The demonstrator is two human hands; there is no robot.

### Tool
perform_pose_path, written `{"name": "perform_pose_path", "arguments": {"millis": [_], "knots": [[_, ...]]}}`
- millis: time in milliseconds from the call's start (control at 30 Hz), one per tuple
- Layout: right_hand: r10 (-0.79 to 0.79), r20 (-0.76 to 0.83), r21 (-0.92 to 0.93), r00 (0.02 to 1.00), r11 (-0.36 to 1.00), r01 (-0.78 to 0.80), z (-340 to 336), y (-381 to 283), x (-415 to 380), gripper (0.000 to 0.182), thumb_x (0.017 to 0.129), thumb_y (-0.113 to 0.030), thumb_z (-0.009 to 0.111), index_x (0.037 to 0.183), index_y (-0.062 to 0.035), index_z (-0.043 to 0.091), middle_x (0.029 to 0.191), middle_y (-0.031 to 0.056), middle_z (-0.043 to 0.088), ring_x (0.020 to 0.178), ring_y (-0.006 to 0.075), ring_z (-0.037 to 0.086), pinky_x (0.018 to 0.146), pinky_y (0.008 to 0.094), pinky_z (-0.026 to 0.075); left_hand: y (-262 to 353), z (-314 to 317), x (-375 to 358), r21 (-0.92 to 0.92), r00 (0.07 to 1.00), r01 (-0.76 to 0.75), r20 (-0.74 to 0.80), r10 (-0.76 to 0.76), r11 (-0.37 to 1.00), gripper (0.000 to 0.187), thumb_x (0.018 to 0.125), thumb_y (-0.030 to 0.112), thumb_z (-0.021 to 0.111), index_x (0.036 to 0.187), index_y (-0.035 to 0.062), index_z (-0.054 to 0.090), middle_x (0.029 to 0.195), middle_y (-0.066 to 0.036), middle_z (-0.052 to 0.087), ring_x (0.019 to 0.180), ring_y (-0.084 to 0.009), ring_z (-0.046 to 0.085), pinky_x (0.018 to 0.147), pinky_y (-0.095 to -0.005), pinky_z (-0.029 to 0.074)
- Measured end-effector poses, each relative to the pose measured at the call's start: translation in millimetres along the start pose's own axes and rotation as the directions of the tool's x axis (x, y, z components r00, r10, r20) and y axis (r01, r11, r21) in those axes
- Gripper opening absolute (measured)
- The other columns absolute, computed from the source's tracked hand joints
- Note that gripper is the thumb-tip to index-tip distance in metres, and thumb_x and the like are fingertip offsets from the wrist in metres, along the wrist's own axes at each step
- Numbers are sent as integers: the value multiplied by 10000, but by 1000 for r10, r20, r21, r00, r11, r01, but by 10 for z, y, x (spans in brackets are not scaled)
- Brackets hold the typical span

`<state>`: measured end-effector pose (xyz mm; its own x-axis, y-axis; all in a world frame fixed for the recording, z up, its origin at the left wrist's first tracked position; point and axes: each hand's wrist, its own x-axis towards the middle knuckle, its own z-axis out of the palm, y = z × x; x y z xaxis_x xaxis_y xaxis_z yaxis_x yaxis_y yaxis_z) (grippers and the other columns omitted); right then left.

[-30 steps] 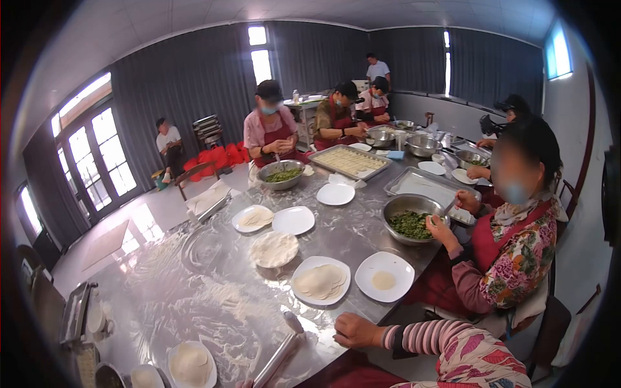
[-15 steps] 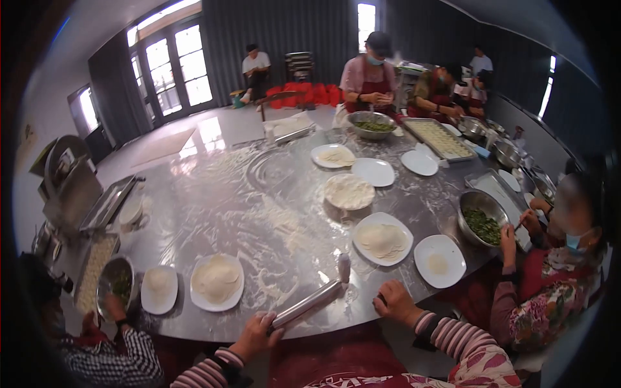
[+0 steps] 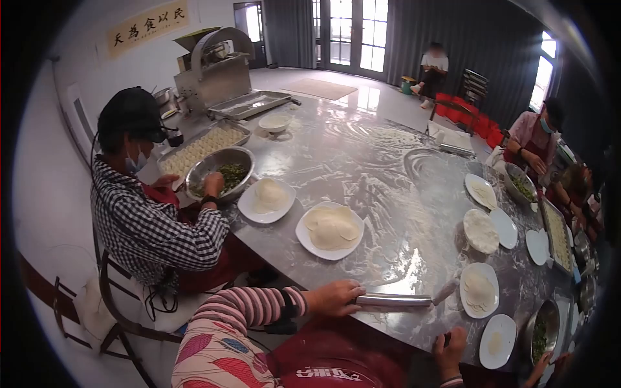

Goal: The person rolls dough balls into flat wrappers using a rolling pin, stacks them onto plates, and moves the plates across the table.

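A steel rolling pin [image 3: 396, 301] lies near the front edge of the metal table. My left hand [image 3: 335, 299] is closed around its left end. Close to the pin's blurred right end [image 3: 445, 292], my right hand [image 3: 451, 349] rests at the table edge with curled fingers; a small dark bit shows at them, and I cannot tell what it is. Beyond my left hand is a white plate [image 3: 304, 247] with a stack of thin dough wrappers [image 3: 332, 227]. Past the pin's right end, another plate [image 3: 466, 304] holds more wrappers [image 3: 479, 291].
At the left, a person in a checked shirt [image 3: 155, 223] has a hand in a steel bowl [image 3: 239, 152] of green filling. Behind it stands a tray of dumplings [image 3: 242, 132]. A dough machine [image 3: 217, 77] is at the far left corner. A flour bowl [image 3: 481, 231] sits to the right.
My view has swung to the left, so the checked-shirt person and the machine now show fully. My left hand stays on the rolling pin; my right hand stays curled at the table edge.
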<state>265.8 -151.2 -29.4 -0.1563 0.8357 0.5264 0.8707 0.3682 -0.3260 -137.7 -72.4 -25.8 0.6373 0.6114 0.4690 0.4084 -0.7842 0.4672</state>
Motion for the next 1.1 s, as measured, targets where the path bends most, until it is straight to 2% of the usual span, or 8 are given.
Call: {"name": "perform_pose_path", "arguments": {"millis": [167,400,500,867,967,1033,1067,1100], "knots": [[23,2,15,1000,1000,-23,-63,-189,85,217,733,-140,563,748,-6,393,740,166,400,709,369,433,608,448,344,-27,17,-18,14,1000,0,-22,0,1000,464,772,215,680,1118,-42,508,996,-219,551,885,-374,559,804,-412,466],[-26,-17,-27,1000,999,25,-33,-110,68,168,744,-83,558,770,0,414,757,169,420,717,358,443,624,436,366,-61,77,-45,-25,999,-14,-35,13,1000,474,758,180,687,1125,-52,499,1019,-230,538,907,-381,547,815,-424,461],[50,54,-6,997,999,-50,-25,-61,17,186,727,-68,586,793,18,436,803,185,441,781,381,453,668,456,377,-64,63,-22,-32,999,-26,-40,24,999,477,755,184,688,1124,-49,496,1009,-226,541,899,-377,549,812,-419,462],[0,-9,-9,1000,1000,0,-51,-137,85,164,742,-75,564,754,-2,418,747,167,419,712,360,441,623,443,365,-40,21,8,-55,999,-13,-46,11,998,458,731,204,695,1076,-42,522,978,-214,549,898,-368,556,820,-404,461],[11,2,1,1000,1000,-11,-48,-119,87,162,727,-63,578,752,-1,431,760,171,433,730,364,446,636,447,371,-20,-26,23,-63,998,-37,-54,33,997,438,750,198,701,1079,-24,516,987,-215,550,872,-370,561,779,-412,475],[50,21,-1,999,999,-50,-65,-105,43,164,716,-58,591,756,1,444,777,175,447,751,366,453,654,447,380,35,-51,14,-108,993,40,-106,-51,993,433,755,189,703,1086,-22,523,952,-206,557,853,-336,574,753,-378,485],[38,16,-9,999,999,-38,-60,-105,36,165,711,-59,595,752,-3,445,772,172,446,743,365,454,648,446,378,62,-10,-23,-118,995,25,-90,-36,993,433,755,189,703,1086,-22,523,952,-206,557,853,-336,574,753,-378,485],[20,7,-19,1000,1000,-20,-57,-87,53,166,706,-60,598,747,-6,446,766,170,445,735,365,454,642,444,376,69,61,-53,-163,949,167,-241,-203,972,373,778,185,684,1050,-17,527,893,-175,567,796,-296,581,710,-356,488]]}}
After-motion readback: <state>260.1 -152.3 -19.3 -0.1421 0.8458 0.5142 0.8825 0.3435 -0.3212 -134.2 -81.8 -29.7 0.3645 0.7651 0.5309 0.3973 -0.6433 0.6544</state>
